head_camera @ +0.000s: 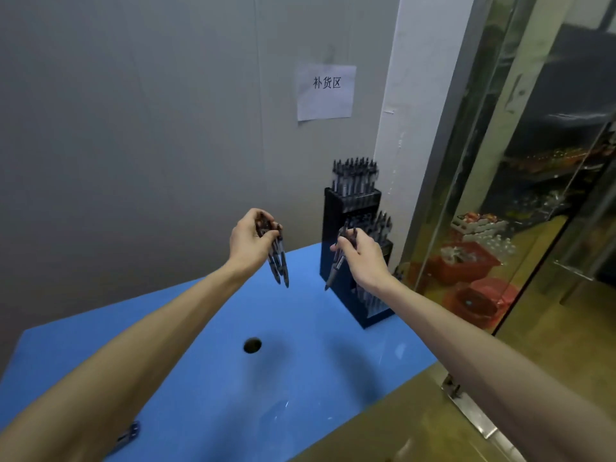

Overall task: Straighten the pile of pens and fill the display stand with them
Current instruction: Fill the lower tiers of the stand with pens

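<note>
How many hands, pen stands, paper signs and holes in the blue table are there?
Hands: 2, the left hand and the right hand, both holding pens
Pen stand: 1
Paper sign: 1
Hole in the blue table: 1
Total: 5

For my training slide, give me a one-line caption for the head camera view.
Left hand holds a bunch of pens; right hand brings one pen to the black display stand.
</note>
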